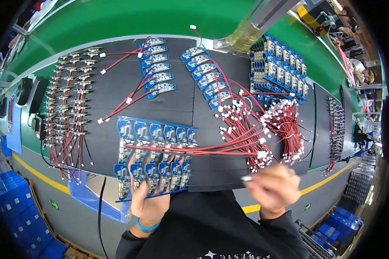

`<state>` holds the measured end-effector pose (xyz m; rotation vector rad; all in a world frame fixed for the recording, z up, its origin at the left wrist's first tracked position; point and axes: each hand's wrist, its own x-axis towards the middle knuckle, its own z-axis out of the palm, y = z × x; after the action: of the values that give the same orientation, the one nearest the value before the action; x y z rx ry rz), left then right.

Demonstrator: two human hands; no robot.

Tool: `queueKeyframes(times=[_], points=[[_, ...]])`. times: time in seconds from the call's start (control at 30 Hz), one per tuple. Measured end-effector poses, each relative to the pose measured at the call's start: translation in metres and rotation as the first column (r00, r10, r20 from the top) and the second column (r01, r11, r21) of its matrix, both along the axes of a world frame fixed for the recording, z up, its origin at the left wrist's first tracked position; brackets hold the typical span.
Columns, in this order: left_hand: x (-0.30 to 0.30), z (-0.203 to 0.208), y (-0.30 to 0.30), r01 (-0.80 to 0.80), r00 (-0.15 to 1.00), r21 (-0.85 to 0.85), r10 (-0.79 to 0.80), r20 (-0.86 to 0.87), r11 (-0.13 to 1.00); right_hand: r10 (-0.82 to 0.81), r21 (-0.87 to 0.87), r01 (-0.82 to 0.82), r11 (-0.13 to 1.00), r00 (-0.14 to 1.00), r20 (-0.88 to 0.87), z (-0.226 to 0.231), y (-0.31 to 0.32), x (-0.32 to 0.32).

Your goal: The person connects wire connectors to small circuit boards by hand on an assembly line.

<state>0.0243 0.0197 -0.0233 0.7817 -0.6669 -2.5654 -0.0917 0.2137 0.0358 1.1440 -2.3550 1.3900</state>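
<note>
Blue circuit panel (pixel 151 169) | across left hand (pixel 151 208), clamped under thumb | right hand (pixel 275 188), right of panel, pinching white connector (pixel 246 178)

black mat (pixel 170 103) on green bench (pixel 116 26), stacked blue boards (pixel 278 71), red wire bundles (pixel 291 140)

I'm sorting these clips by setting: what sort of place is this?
Probably an electronics assembly workshop: the left hand holds a panel of blue circuit boards, bundled red wires lie on a black mat, and more blue boards are stacked beyond.
</note>
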Motion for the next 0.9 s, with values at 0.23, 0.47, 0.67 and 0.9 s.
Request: queueKeyframes(times=[0.23, 0.47, 0.67, 0.9], points=[[0.002, 0.006, 0.005, 0.074, 0.997, -0.027, -0.075, -0.013, 0.997, -0.009, 0.232, -0.056, 0.971, 0.963, 0.269, -0.043, -0.027, 0.006], [0.011, 0.002, 0.009, 0.160, 0.982, -0.118, -0.170, -0.078, 0.980, -0.052, 0.103, 0.001, 0.995, 0.869, 0.493, -0.065, -0.034, 0.006], [0.020, -0.010, 0.014, 0.167, 0.983, -0.160, -0.177, -0.049, 0.973, 0.069, -0.048, -0.051, 0.998, 0.830, 0.554, -0.078, -0.030, 0.008], [0.010, -0.004, 0.011, 0.277, 0.956, -0.159, -0.288, -0.051, 0.948, 0.064, -0.127, 0.052, 0.991, 0.644, 0.762, -0.081, -0.030, 0.011]])
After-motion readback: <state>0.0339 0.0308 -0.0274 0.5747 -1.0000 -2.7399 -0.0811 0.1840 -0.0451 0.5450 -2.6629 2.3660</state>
